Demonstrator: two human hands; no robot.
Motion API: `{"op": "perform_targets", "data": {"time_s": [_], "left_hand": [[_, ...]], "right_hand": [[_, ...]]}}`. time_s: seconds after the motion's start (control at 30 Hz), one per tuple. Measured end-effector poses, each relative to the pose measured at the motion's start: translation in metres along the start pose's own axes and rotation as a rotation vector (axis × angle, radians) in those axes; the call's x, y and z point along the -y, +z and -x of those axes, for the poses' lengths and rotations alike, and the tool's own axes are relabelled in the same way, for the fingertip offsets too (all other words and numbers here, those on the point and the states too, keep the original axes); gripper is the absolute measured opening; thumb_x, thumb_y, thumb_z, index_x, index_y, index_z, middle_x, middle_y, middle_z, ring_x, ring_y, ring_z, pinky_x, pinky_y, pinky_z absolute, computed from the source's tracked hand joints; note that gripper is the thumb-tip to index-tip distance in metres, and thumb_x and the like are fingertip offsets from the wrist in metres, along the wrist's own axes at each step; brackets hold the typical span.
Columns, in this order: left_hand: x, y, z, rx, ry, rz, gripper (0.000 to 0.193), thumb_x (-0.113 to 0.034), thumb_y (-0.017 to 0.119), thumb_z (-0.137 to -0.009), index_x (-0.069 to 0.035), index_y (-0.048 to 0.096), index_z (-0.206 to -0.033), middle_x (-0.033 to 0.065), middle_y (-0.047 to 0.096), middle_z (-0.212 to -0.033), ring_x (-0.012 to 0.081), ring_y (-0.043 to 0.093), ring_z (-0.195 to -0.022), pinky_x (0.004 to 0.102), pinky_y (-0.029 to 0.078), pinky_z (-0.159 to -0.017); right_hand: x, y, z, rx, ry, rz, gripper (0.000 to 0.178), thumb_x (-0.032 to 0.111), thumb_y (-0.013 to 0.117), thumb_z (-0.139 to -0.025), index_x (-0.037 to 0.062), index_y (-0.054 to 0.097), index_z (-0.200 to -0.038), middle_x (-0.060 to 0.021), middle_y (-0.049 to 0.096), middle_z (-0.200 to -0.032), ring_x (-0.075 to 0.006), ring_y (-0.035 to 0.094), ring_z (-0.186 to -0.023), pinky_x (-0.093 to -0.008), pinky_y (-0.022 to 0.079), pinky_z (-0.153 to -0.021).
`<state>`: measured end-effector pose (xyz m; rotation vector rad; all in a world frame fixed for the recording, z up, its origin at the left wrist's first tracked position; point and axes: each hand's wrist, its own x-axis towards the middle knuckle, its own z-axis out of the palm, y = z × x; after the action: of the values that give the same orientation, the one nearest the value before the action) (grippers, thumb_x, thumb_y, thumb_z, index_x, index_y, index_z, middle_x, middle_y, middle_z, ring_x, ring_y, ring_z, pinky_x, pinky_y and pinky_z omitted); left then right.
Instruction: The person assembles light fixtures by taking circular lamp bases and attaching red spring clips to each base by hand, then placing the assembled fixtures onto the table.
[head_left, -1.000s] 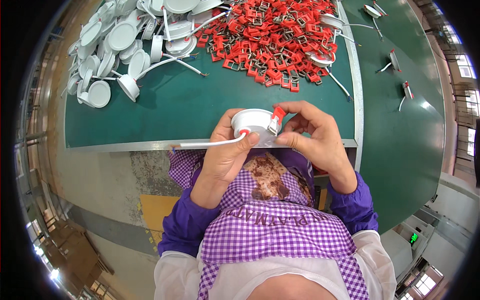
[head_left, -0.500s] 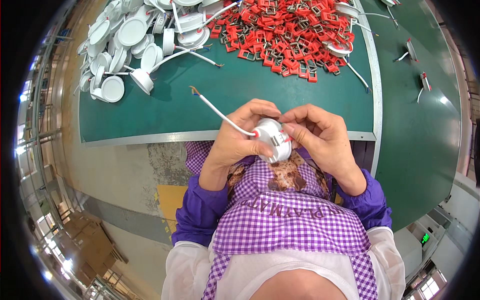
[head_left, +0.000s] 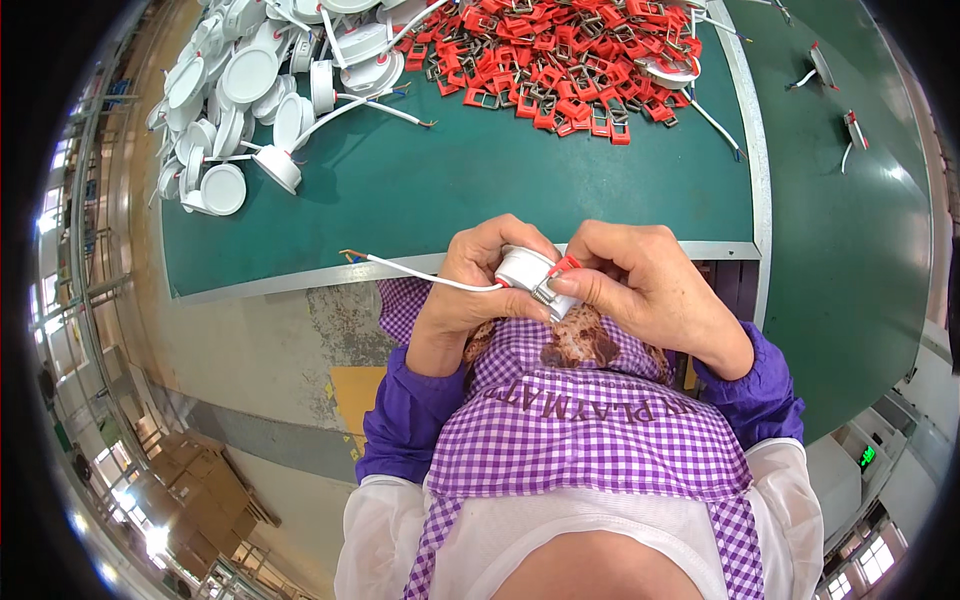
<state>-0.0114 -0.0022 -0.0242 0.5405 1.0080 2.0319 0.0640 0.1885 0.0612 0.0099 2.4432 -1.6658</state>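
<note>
My left hand [head_left: 465,280] is closed around a white round downlight [head_left: 522,268], held tilted just in front of the table edge. From its side a white cable [head_left: 425,275] reaches out to the left, ending in bare coloured wires. Thumb and fingers of my right hand [head_left: 660,290] pinch a red clip [head_left: 565,265] with a metal piece, pressed against the lamp's right side. My right fingers partly hide where the clip meets the housing.
White round lamps [head_left: 250,75] with cables are heaped at the back left of the green table [head_left: 400,190]. Beside them lies a large pile of red clips with metal loops [head_left: 560,60]. On the green surface [head_left: 830,260] at right, beyond a metal rail, stand a few lamps [head_left: 822,65].
The downlight has been turned in my left hand, and its cable has swung lower. My right hand has shifted slightly, with the red clip showing more plainly.
</note>
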Motion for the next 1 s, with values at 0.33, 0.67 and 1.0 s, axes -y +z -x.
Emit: {"op": "perform_targets", "data": {"time_s": [0.33,0.67,1.0], "left_hand": [[-0.012,0.025,0.009,-0.083,0.017,-0.081,0.041,-0.009,0.088,-0.066,-0.005,0.064,-0.099,0.0034,0.065,-0.090,0.0093,0.061,-0.082,0.0240,0.047,-0.072],[-0.019,0.023,-0.005,-0.080,0.140,-0.184,0.043,-0.005,0.088,-0.065,-0.004,0.065,-0.102,0.0076,0.066,-0.092,0.0134,0.063,-0.083,0.0266,0.051,-0.072],[-0.004,0.007,-0.004,0.030,0.157,-0.039,0.046,-0.013,0.091,-0.063,-0.005,0.066,-0.101,0.0072,0.064,-0.096,0.0141,0.062,-0.087,0.0273,0.050,-0.073]], "right_hand": [[-0.005,-0.010,-0.008,0.168,0.135,-0.469,0.029,0.025,0.066,-0.095,0.0020,0.064,-0.078,0.0049,0.052,-0.062,-0.0021,0.041,-0.058,-0.0251,0.031,-0.048],[0.005,-0.018,-0.012,0.038,-0.117,-0.086,0.026,0.024,0.062,-0.095,0.0005,0.063,-0.084,-0.0056,0.058,-0.070,-0.0132,0.052,-0.062,-0.0290,0.042,-0.057],[0.015,-0.016,-0.011,0.087,-0.109,-0.081,0.032,0.027,0.061,-0.096,-0.0003,0.057,-0.079,-0.0096,0.051,-0.065,-0.0175,0.047,-0.058,-0.0332,0.039,-0.054]]}}
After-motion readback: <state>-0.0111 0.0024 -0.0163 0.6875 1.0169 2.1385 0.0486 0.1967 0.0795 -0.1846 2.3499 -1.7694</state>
